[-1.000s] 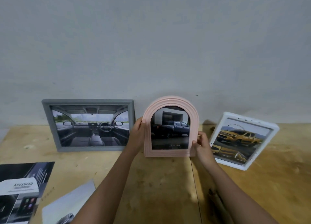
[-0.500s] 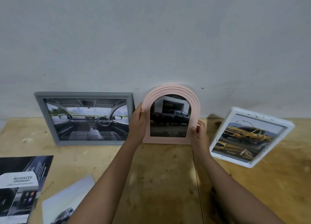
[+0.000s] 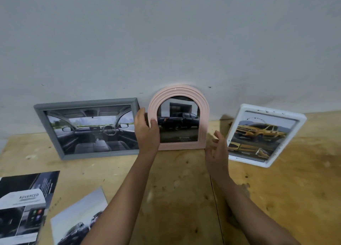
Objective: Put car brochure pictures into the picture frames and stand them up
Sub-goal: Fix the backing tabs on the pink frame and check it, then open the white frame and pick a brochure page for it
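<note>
A pink arched frame (image 3: 178, 92) holding a dark pickup picture stands upright on the wooden table (image 3: 177, 189), against the wall. My left hand (image 3: 146, 132) grips its left edge, thumb on the front. My right hand (image 3: 215, 149) hovers just off the frame's lower right corner, fingers spread and relaxed, holding nothing. Left of it stands a grey frame (image 3: 39, 114) with a car-interior picture. To the right, a white frame (image 3: 302, 119) with a yellow car picture leans tilted.
Loose brochure pages lie on the table at the lower left: a dark page (image 3: 24, 204) printed "ADVANCED" and a pale page (image 3: 77, 220) with cars. A grey wall (image 3: 166, 42) rises directly behind the frames. A seam (image 3: 215, 198) runs down the tabletop.
The pink frame went back against the wall and stands on the table. My right hand let go of its right edge and pulled away; the left hand stays on the left edge.
</note>
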Available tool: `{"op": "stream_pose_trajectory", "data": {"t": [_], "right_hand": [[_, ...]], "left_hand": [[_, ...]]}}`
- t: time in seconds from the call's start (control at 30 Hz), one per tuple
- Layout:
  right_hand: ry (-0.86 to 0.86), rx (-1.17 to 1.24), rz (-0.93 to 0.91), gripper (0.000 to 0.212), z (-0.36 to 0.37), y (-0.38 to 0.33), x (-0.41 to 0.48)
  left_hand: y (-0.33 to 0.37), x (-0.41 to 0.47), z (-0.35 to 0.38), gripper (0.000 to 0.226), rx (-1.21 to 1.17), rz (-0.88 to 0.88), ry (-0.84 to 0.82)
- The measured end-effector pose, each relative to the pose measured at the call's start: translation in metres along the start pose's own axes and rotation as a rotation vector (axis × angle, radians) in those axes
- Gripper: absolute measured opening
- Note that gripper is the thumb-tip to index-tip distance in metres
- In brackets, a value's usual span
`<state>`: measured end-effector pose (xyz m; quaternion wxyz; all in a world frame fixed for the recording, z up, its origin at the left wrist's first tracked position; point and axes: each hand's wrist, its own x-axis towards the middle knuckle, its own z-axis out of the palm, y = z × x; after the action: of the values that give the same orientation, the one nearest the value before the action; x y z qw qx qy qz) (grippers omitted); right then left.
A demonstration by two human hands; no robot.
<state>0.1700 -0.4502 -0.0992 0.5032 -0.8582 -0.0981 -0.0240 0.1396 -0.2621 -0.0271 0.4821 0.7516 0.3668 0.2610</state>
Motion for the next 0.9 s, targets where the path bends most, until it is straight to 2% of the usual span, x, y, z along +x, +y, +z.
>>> {"op": "stream_pose_trajectory", "data": {"t": [0.07, 0.13, 0.2, 0.33, 0.43, 0.53, 0.63, 0.8, 0.9], "right_hand": [[0.059, -0.003, -0.047, 0.04, -0.014, 0.011, -0.016], [0.145, 0.005, 0.013, 0.034, -0.033, 0.025, -0.027], [0.259, 0.024, 0.124, 0.027, -0.058, 0.045, -0.033], [0.419, -0.002, 0.28, 0.028, -0.119, 0.091, -0.028], [0.326, 0.003, 0.471, 0.041, -0.147, 0.117, -0.015], [0.157, 0.121, 0.533, 0.05, -0.155, 0.124, -0.001], [0.056, 0.166, 0.541, 0.044, -0.153, 0.123, 0.005], [0.088, 0.155, 0.485, 0.019, -0.158, 0.123, -0.002], [0.06, 0.212, 0.438, 0.014, -0.159, 0.124, -0.015]], "left_hand": [[0.01, -0.013, 0.006, 0.037, -0.039, 0.106, 0.12], [0.021, -0.024, 0.018, 0.029, -0.079, 0.2, 0.148], [0.037, -0.036, 0.036, 0.025, -0.145, 0.246, 0.025], [0.068, -0.054, 0.078, 0.031, -0.161, 0.194, -0.388], [0.085, -0.061, 0.11, 0.042, -0.157, 0.109, -0.537], [0.091, -0.069, 0.136, 0.045, -0.101, 0.108, -0.597], [0.089, -0.076, 0.149, 0.037, -0.036, 0.163, -0.64], [0.093, -0.08, 0.153, 0.031, 0.024, 0.148, -0.662], [0.095, -0.081, 0.145, 0.027, -0.02, 0.112, -0.701]]}}
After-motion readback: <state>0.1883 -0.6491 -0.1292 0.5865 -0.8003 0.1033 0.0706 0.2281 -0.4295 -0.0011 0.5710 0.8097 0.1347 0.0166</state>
